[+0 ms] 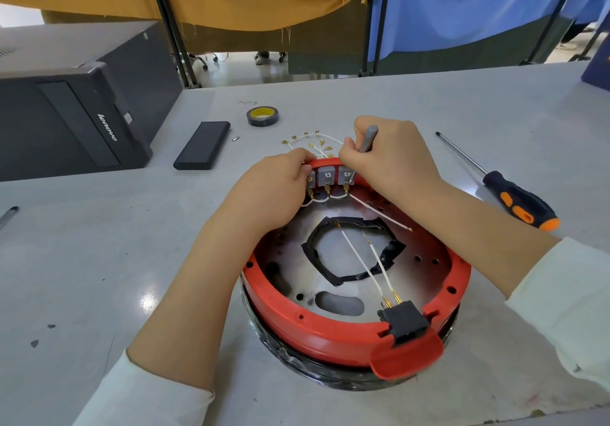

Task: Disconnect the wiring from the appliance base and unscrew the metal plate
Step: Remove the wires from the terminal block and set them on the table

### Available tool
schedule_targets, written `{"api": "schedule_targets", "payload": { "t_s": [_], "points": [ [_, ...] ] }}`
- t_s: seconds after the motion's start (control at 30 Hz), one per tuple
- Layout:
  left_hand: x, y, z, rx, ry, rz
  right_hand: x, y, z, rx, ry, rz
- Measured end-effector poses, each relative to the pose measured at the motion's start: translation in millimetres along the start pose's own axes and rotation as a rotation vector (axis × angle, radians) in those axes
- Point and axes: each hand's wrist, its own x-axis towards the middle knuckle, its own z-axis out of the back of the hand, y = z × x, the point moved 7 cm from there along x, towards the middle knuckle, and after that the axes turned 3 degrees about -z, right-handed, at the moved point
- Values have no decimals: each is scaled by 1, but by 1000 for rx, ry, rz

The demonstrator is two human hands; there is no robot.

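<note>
- The red appliance base (330, 330) sits upside down on the grey counter (99, 260), nearest the viewer, with a black band around its lower edge.
- At its 5 o'clock rim a black plug socket (404, 321) sits in a notch, with two white wires (366, 265) running from it up toward the middle.
- Inside the red ring lies the round metal plate (425, 260), dotted with holes, with a black-edged opening (350, 250) at its centre.
- At the base's 12 o'clock rim stand grey switch blocks (326, 176) with brass terminals and short white wire loops below them.
- The left hand (277, 187) curls over the rim at about 11 o'clock, fingers gripping the red edge beside the blocks.
- The right hand (386, 158) pinches a small grey tool (369, 138), its tip down at the rightmost block.
- Just beyond the hands, a bunch of loose white wires with brass ends (310, 140) lies on the counter.
- At 3 o'clock lies a screwdriver (501, 184) with a black and orange handle.
- Farther off at 12 o'clock sits a roll of black tape (262, 116); at 10 o'clock lie a flat black case (203, 149) and a dark computer tower (72, 105).
</note>
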Motion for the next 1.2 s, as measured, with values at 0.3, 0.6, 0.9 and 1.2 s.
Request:
{"api": "schedule_targets", "payload": {
  "t_s": [0.3,0.6,0.9,1.2],
  "points": [
    [0,-1,0,0,-6,-4,5,-10,-3,72,53,-121],
    [-1,0,0,7,5,7,10,-14,-7,86,121,-214],
    [-1,-1,0,-1,9,18,11,-17,-8,115,146,-239],
    [0,0,-1,-19,5,13,9,-15,-6,92,53,-186]
  ]
}}
